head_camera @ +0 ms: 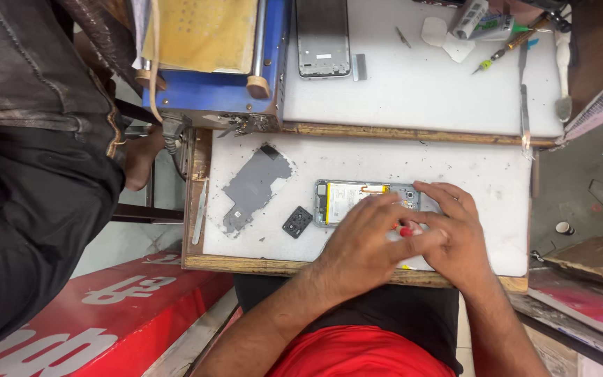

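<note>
- The white, scuffed worktop (455,174) with its wooden edge carried the work, and the opened smartphone with its back cover off, battery and grey boards exposed (357,199), lay flat at about three o'clock from the board's centre, just in front of the person.
- At nine o'clock from the phone lay a grey, irregular metal shield plate (252,188), well apart from it; it looked safely out of the way of the hands.
- The left hand (361,244) rested over the phone's lower half, its fingers curled shut on a small red-handled screwdriver (405,230); only a bit of red showed, so the tip could not be seen.
- The right hand (455,230) lay at the phone's three o'clock end, fingers spread flat and pressing on the frame, gripping nothing; it touched the left hand at the tool.
- A small, dark square camera cover (297,222) sat just beside the phone's nine o'clock edge.
- In my judgement, doing this well called for holding the driver upright on the screw, pressing lightly, keeping the phone pinned flat, and setting loosened parts aside by the square cover so none rolled off.
</note>
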